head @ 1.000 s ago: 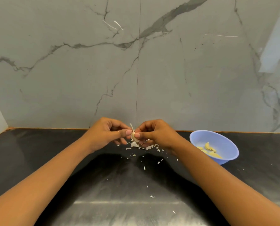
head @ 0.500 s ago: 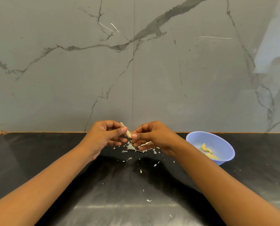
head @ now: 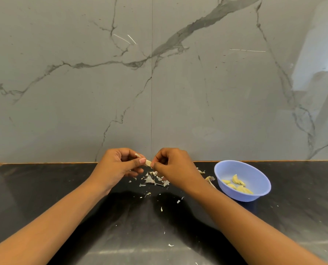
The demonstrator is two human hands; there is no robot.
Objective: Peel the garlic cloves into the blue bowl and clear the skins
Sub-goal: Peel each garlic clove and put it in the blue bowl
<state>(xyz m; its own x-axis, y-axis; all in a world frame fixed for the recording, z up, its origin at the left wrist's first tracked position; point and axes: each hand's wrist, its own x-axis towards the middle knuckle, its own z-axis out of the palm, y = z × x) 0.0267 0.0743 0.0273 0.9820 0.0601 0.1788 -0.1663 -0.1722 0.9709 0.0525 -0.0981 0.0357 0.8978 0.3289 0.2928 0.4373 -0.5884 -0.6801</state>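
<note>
- You are mid-peel: one garlic clove (head: 147,162) is held in the air between your two hands, to the left of the blue bowl (head: 241,197) and a little higher than its rim.
- Your left hand (head: 117,165) has its grip pinched on the clove's far end between thumb and curled fingers. A pale strip sticks up past the thumb, which looks like loosened skin.
- Your right hand (head: 170,167) has its grip pinched on the clove's other end, fingertips drawn tight together. Whether it has skin or bare flesh, I cannot tell.
- The next move, as I judge it, is to strip off what skin clings on, then carry the clove rightward and drop it into the blue bowl. Pull lightly, since papery skin tears into bits.
- The blue bowl stands upright on the black table (head: 44,188) and holds a handful of peeled cloves (head: 236,183), yellowish, lying on its floor toward the nearer side.
- The skins (head: 153,179) lie scattered on the table left of the blue bowl, thickest below your hands, with stray flecks nearer you.
- A dry stem scrap (head: 210,178) sits just beside the bowl's left wall.
- Clearing the skins is not yet begun.
</note>
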